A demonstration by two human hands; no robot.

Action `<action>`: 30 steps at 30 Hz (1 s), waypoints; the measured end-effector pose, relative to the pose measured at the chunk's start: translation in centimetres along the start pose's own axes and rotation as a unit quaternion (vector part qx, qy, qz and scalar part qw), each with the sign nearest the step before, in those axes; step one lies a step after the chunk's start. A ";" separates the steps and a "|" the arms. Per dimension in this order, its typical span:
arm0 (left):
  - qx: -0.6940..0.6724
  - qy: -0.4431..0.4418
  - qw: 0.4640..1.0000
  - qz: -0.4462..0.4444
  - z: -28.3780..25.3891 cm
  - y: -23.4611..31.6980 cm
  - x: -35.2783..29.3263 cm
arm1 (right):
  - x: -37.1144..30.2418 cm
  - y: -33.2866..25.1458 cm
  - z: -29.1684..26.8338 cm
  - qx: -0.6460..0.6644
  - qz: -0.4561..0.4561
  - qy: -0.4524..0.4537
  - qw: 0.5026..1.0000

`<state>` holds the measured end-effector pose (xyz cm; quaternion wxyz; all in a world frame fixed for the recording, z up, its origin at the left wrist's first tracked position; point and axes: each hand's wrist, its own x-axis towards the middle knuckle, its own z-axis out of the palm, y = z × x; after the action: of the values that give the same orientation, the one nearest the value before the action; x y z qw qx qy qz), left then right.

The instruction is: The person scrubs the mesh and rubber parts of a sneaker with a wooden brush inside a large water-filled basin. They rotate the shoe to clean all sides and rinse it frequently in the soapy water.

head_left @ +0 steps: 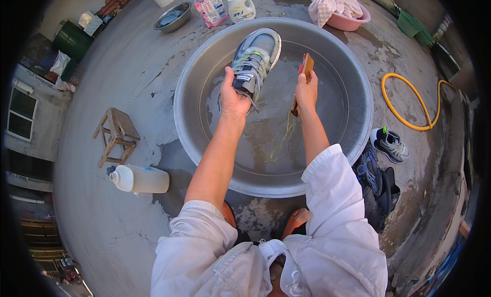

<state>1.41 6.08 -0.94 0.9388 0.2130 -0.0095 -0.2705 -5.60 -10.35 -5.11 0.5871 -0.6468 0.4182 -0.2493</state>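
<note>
My left hand (pixel 233 96) grips a grey sneaker (pixel 257 54) by its heel end, with the toe pointing away and the laces facing up. A scrubbing brush (pixel 307 67) with a wooden back and reddish bristles is held in my right hand (pixel 307 90). A thin yellowish cord (pixel 280 146) hangs down from the brush. Sneaker and brush are apart, both over a large grey metal basin (pixel 181 113). Shallow water (pixel 255 154) seems to cover the basin's bottom. The palm side of my right hand is partly hidden.
On the left stand a wooden stool (pixel 120 124) and a white jug (pixel 140 179). Beyond the basin are a detergent bottle (pixel 240 6), a pink packet (pixel 211 9) and a pink tub (pixel 350 22) with cloth. A yellow hose (pixel 409 124), another sneaker (pixel 391 144) and dark shoes (pixel 377 182) lie right.
</note>
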 end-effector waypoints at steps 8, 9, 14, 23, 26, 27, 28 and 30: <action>0.088 0.086 0.992 0.014 -0.7 3.6 -3.0 | -2.1 7.8 0.1 -0.246 0.137 -0.192 0.940; 0.088 0.096 0.991 0.015 -0.1 3.7 -3.7 | -1.7 9.4 0.7 -0.261 0.120 -0.179 0.941; 0.147 0.175 0.972 0.058 -1.2 4.0 -4.6 | -1.2 13.6 -0.6 -0.293 0.138 -0.219 0.920; 0.158 0.193 0.966 0.060 -1.9 2.6 -1.9 | -0.2 14.0 -1.2 -0.255 0.172 -0.308 0.900; 0.124 0.206 0.970 0.043 -3.0 1.6 -0.6 | -0.5 10.7 -1.6 -0.189 0.154 -0.263 0.934; 0.117 0.214 0.969 0.044 -3.5 1.2 -0.2 | -0.8 9.7 -1.3 -0.156 0.142 -0.232 0.949; 0.110 0.222 0.968 0.044 -3.9 1.0 0.3 | -1.1 8.6 -1.0 -0.123 0.130 -0.201 0.963; 0.119 0.225 0.966 0.037 -3.4 -0.6 0.5 | -1.7 6.7 -1.2 -0.067 0.095 -0.153 0.981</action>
<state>1.97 6.72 -4.30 0.8940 0.3781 0.1617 -0.1780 -9.14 -9.40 -11.06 0.6207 -0.6725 0.3983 -0.0617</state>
